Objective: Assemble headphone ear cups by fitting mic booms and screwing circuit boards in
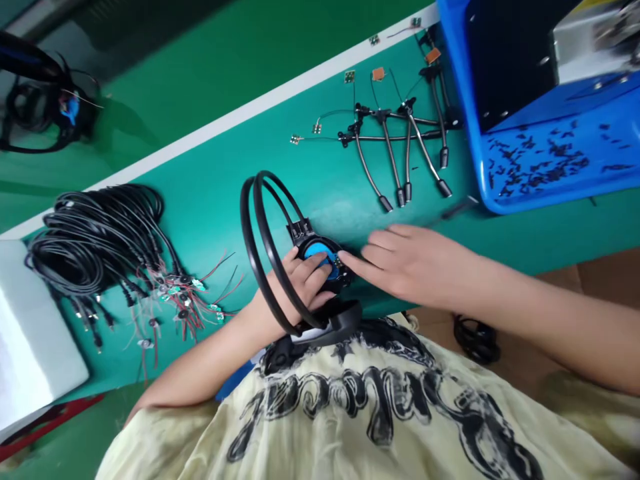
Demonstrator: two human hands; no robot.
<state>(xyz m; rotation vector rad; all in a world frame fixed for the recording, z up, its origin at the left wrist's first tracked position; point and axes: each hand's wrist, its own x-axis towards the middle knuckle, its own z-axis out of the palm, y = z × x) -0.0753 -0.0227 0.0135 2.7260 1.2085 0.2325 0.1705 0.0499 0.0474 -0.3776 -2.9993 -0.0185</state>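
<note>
A black headset (265, 247) with a double-wire headband rests near the table's front edge, against the shirt. One of its round ear cups (319, 249) faces up, showing a blue inside and a small circuit board. My left hand (305, 277) is wrapped round this cup, its fingertips on the blue part. The index finger of my right hand (393, 262) reaches to the circuit board at the cup's right side, with the other fingers curled. Whether those curled fingers hold anything is hidden. The second ear cup (345, 320) lies nearest my body.
Bundled black cables (100, 233) with bare wire ends lie at the left, beside a white container (35, 333). Several microphone booms (387, 150) lie at the back right. A blue tray (485, 180) holds small black parts and a metal device.
</note>
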